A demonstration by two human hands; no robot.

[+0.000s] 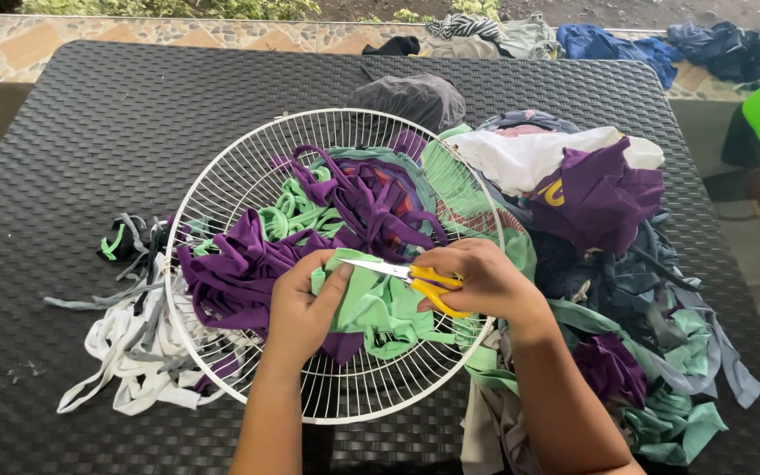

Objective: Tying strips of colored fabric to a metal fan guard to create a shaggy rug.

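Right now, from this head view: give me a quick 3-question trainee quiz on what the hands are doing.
1. Which hand holds the scissors?
2. True or false: the left hand grips purple cloth.
3. Multiple choice: the white wire grille lies on A) a dark woven table, B) a tiled floor, C) a wooden bench.

Key:
1. The right hand; the handles are yellow and the blades point toward the left hand.
2. False. It pinches a green strip; the purple cloth lies beside it on the grille.
3. A, the table.
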